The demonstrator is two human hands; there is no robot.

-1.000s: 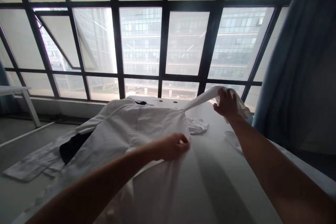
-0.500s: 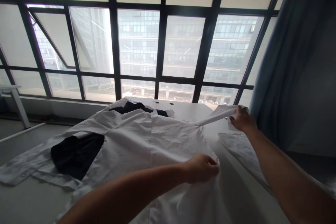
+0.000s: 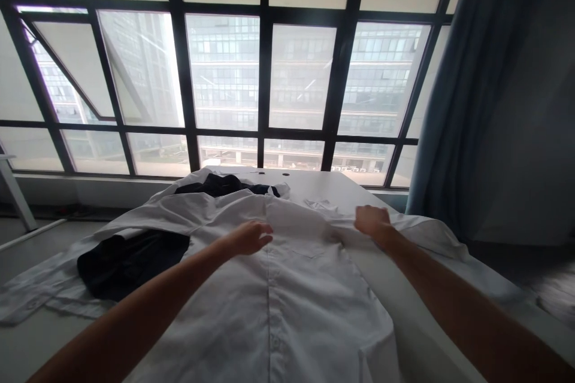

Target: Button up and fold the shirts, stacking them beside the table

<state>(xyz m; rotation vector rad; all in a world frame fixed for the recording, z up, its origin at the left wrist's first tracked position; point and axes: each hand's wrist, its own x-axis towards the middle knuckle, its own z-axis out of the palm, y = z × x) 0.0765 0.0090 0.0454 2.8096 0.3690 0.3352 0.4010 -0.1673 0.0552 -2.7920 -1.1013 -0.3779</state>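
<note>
A white button-up shirt point(image 3: 314, 293) lies spread front up, its button placket running down the middle. My left hand point(image 3: 252, 237) hovers over its upper chest near the placket, thumb and fingers apart, holding nothing. By the shirt's right-hand sleeve is my right hand point(image 3: 372, 219), fingers curled in and slightly blurred; whether cloth is in them is hidden. White cloth point(image 3: 431, 233) stretches out to the right beyond that hand. Dark cloth point(image 3: 132, 263) shows between the left-hand sleeve and the body. More dark cloth point(image 3: 220, 185) lies beyond the collar.
The white table point(image 3: 335, 185) reaches toward a large dark-framed window point(image 3: 265, 72), with one pane tilted at the left. A blue-grey curtain point(image 3: 453, 131) hangs at the right. A white table leg point(image 3: 18, 197) stands at the far left.
My left hand has left the shirt's side edge and moved up and left to the chest. My right hand has come left and down from the raised sleeve end; the sleeve is lower now.
</note>
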